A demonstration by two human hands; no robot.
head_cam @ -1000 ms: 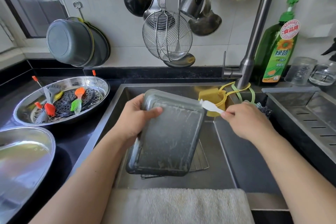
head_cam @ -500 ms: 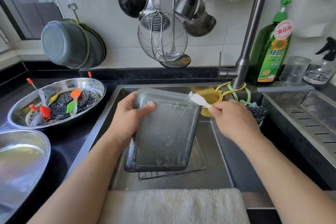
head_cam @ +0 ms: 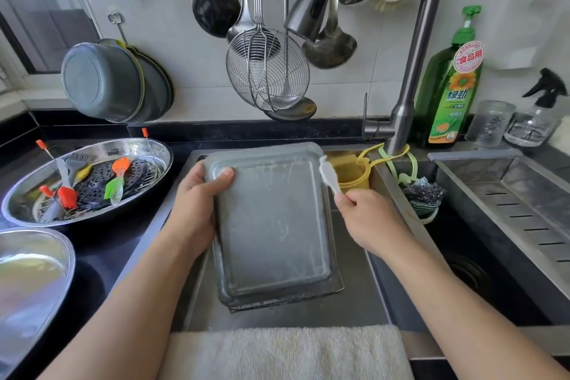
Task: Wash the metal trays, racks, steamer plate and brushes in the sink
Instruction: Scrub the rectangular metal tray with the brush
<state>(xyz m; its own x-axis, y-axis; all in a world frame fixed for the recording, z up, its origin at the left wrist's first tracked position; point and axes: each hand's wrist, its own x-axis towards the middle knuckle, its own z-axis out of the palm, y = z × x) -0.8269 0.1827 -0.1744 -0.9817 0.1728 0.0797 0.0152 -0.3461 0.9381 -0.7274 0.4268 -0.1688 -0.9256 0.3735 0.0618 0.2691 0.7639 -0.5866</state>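
A rectangular metal tray (head_cam: 274, 225) stands tilted in the sink (head_cam: 354, 315), its soapy underside facing me. My left hand (head_cam: 197, 203) grips its upper left corner, thumb on the face. My right hand (head_cam: 367, 219) pinches the handle of a white brush (head_cam: 328, 174), whose head touches the tray's upper right edge. A wire rack (head_cam: 337, 287) lies under the tray, mostly hidden. On the left counter a round steel tray (head_cam: 148, 148) holds a perforated steamer plate (head_cam: 92, 185) and several silicone brushes (head_cam: 115, 180).
A tall faucet (head_cam: 407, 92) rises at the sink's back right, its spray head hanging over the tray. Behind stand a green detergent bottle (head_cam: 450, 89), a jar and a spray bottle. A yellow holder (head_cam: 351, 173), steel scourer (head_cam: 424, 194), front towel (head_cam: 287, 352) and left steel bowl (head_cam: 27, 281) surround the sink.
The tray has been turned more upright and square to me. My right hand has swung the brush from pointing left across the corner to pointing up along the right edge.
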